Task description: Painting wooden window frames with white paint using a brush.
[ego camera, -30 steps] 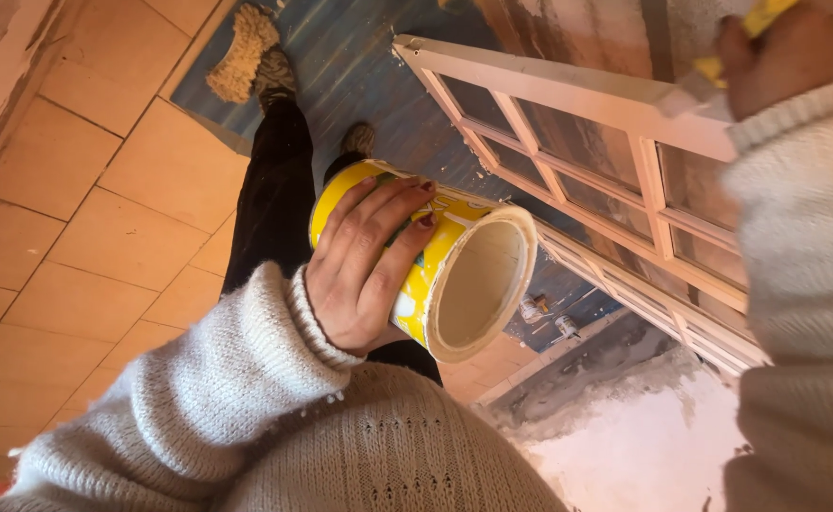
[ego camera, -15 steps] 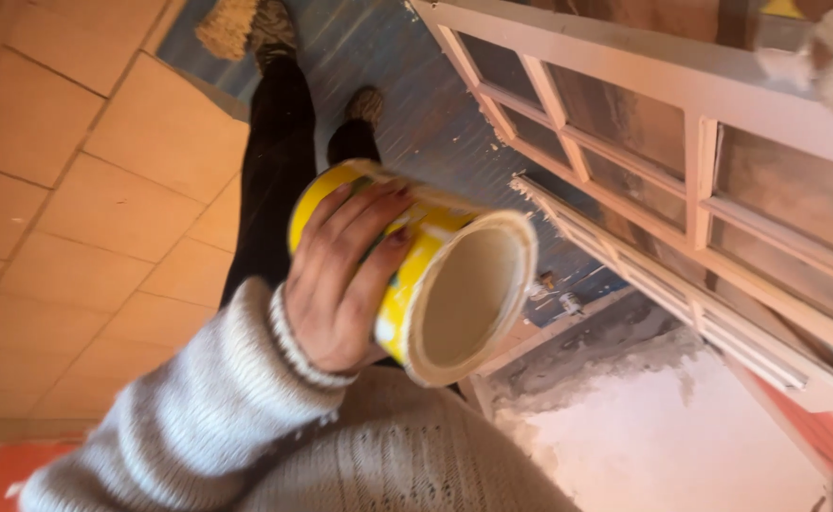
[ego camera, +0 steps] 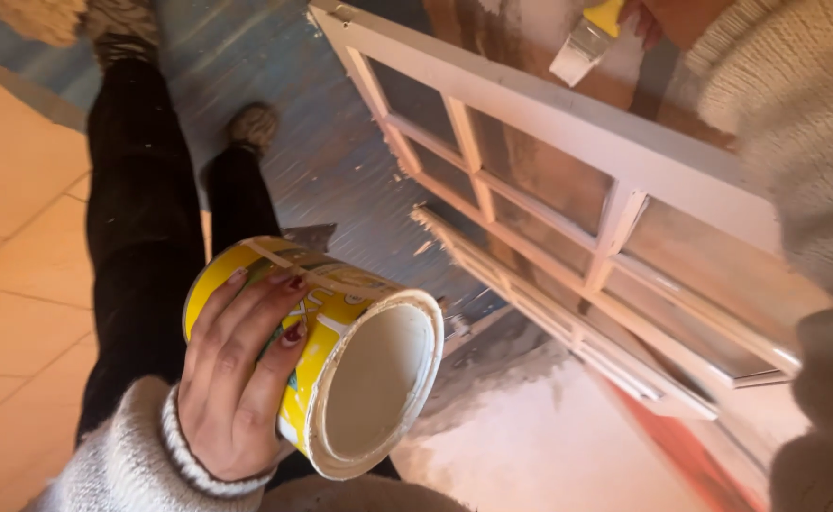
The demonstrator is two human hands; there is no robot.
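My left hand is wrapped around the side of a yellow paint can, fingers spread along the wall and the thumb out of sight behind it, so it's a firm one-handed hold. The can sits out in front of my body, above my black trouser legs and the tiled floor, tipped so the open mouth faces right and toward me. Inside it's coated off-white, and the rim is caked with dried paint. Going by how easily one hand carries it I'd guess it's not very full, so fairly light, but stiff metal with smooth sides that could slip, especially if paint is on them. Best grip is right around the middle of the body like this, away from the messy rim.

Further right is the white window frame with glass panes, leaning over a blue sheet. Top right, my right hand is closed on a brush with a yellow handle, bristles near the frame's top rail
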